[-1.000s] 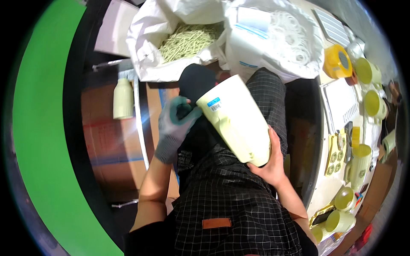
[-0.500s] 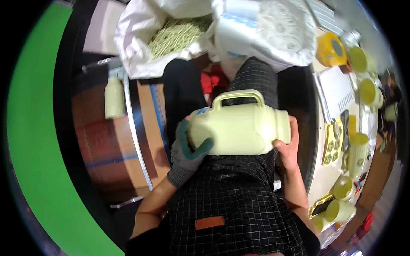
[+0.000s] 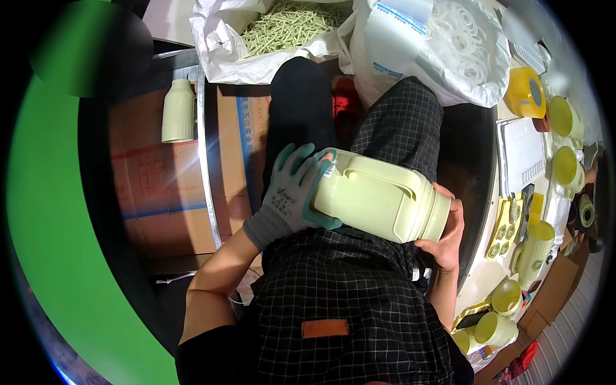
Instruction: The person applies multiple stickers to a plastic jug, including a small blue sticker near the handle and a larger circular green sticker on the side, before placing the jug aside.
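Observation:
A pale green thermos jug [image 3: 378, 196] lies on its side across my lap, its right end tilted toward me. My left hand [image 3: 296, 187], in a grey and teal glove, is closed around the jug's base end, near a small printed label. My bare right hand [image 3: 447, 232] grips the ringed collar at the other end, thumb on the near side and fingers behind it. The jug's handle [image 3: 378, 179] faces up. The inside of the jug and both end faces are hidden.
White sacks hold thin green sticks [image 3: 289, 29] and clear rings [image 3: 459, 45]. At left, a pale green bottle-shaped part [image 3: 178, 112] lies by cardboard boxes [image 3: 163, 176]. The right bench carries a tape roll [image 3: 526, 92], papers [image 3: 521, 157], yellow stickers [image 3: 505, 228] and several green jugs and cups [image 3: 496, 330].
The jug has rolled so its handle turns up toward me, and its right end has swung nearer. My left hand has shifted over the base end. The view has moved slightly.

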{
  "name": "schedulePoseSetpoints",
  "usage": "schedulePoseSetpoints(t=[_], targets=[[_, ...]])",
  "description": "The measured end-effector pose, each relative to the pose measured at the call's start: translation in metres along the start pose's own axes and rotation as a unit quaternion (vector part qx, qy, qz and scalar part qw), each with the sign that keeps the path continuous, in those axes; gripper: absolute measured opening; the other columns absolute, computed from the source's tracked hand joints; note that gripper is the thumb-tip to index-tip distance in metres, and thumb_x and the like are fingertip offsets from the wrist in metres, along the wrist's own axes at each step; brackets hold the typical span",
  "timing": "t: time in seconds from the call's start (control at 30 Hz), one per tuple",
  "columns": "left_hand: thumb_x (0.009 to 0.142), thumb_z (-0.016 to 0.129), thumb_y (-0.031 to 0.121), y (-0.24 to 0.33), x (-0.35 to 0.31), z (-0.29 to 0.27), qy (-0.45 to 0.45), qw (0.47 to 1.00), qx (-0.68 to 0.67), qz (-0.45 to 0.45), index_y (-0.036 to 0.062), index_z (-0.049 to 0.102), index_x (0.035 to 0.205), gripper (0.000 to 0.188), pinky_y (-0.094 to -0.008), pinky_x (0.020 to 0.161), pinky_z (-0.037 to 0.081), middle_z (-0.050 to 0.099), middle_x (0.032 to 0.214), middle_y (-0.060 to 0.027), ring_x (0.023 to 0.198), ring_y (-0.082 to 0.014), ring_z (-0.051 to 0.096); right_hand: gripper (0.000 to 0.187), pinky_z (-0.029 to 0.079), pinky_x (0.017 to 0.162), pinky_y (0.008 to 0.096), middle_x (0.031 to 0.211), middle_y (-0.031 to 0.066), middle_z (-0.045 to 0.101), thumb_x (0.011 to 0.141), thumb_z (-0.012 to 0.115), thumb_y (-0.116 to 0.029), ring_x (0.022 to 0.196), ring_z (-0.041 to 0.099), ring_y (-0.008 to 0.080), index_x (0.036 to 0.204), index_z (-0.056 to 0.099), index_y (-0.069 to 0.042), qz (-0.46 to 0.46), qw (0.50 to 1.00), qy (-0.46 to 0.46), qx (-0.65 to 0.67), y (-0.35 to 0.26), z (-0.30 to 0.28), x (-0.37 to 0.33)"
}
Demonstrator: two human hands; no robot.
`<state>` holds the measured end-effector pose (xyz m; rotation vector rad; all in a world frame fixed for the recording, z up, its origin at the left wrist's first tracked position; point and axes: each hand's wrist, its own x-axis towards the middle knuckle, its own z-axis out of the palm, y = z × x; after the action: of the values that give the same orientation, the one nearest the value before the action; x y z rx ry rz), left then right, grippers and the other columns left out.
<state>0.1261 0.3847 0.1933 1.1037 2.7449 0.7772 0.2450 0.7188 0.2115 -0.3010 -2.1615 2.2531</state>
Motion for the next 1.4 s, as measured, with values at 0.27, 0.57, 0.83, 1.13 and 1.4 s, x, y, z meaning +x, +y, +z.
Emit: schedulePoseSetpoints(t=[0.27, 0.57, 0.83, 1.13, 1.4], targets=[[0.078, 0.085, 0.054, 0.028, 0.021, -0.003, 0.020, 0.987, -0.156, 0.041, -0.0004, 0.025, 0.162, 0.116, -0.0525, 0.113, 0.045, 0.045, 0.154, -0.0257, 0.137, -0.0407, 0.052, 0.064, 0.051, 0.102, 0.0381, 0.131, 0.0139, 0.063, 0.085, 0.087, -0.031, 0.115, 0.062, 0.0233, 0.133, 0.055, -0.004, -0.050, 0.993, 0.096, -0.046, -0.062, 0.004, 0.070], [0.085, 0.079, 0.022, 0.030, 0.006, 0.024, -0.077, 0.943, -0.262, -0.191, -0.0031, 0.025, 0.161, 0.096, -0.0497, 0.111, 0.046, 0.043, 0.151, -0.0260, 0.134, -0.0407, 0.052, 0.038, 0.058, 0.089, 0.0329, 0.119, 0.0133, 0.074, 0.098, 0.072, -0.017, 0.104, 0.073, 0.0233, 0.131, 0.066, 0.000, -0.065, 0.971, 0.180, -0.147, -0.018, -0.017, 0.075], [0.079, 0.082, 0.022, 0.045, 0.021, 0.020, 0.049, 0.997, -0.059, 0.015, 0.0032, 0.034, 0.159, 0.095, -0.0574, 0.114, 0.039, 0.032, 0.159, -0.0309, 0.143, -0.0500, 0.039, 0.035, 0.048, 0.103, 0.0469, 0.127, 0.0143, 0.068, 0.092, 0.073, -0.014, 0.122, 0.059, 0.0358, 0.126, 0.069, -0.007, 0.042, 0.613, 0.440, -0.655, 0.038, -0.246, -0.013], [0.084, 0.076, 0.021, 0.040, 0.050, -0.009, 0.029, 0.994, 0.108, -0.003, 0.0014, 0.050, 0.149, 0.074, -0.0574, 0.118, 0.033, 0.045, 0.154, -0.0255, 0.141, -0.0442, 0.043, 0.024, 0.054, 0.081, 0.0444, 0.105, 0.0174, 0.064, 0.090, 0.067, -0.009, 0.091, 0.066, 0.0367, 0.112, 0.060, -0.005, 0.048, 0.791, 0.433, -0.431, 0.004, -0.253, -0.014], [0.092, 0.072, 0.040, 0.189, 0.265, 0.064, -0.066, 0.920, -0.006, 0.386, 0.0062, 0.055, 0.146, 0.066, -0.0560, 0.123, 0.031, 0.046, 0.158, -0.0170, 0.148, -0.0402, 0.040, 0.020, 0.055, 0.081, 0.0417, 0.104, 0.0090, 0.063, 0.095, 0.073, -0.022, 0.096, 0.067, 0.0303, 0.114, 0.075, -0.016, -0.009, 0.704, 0.470, -0.532, 0.003, -0.256, 0.023]])
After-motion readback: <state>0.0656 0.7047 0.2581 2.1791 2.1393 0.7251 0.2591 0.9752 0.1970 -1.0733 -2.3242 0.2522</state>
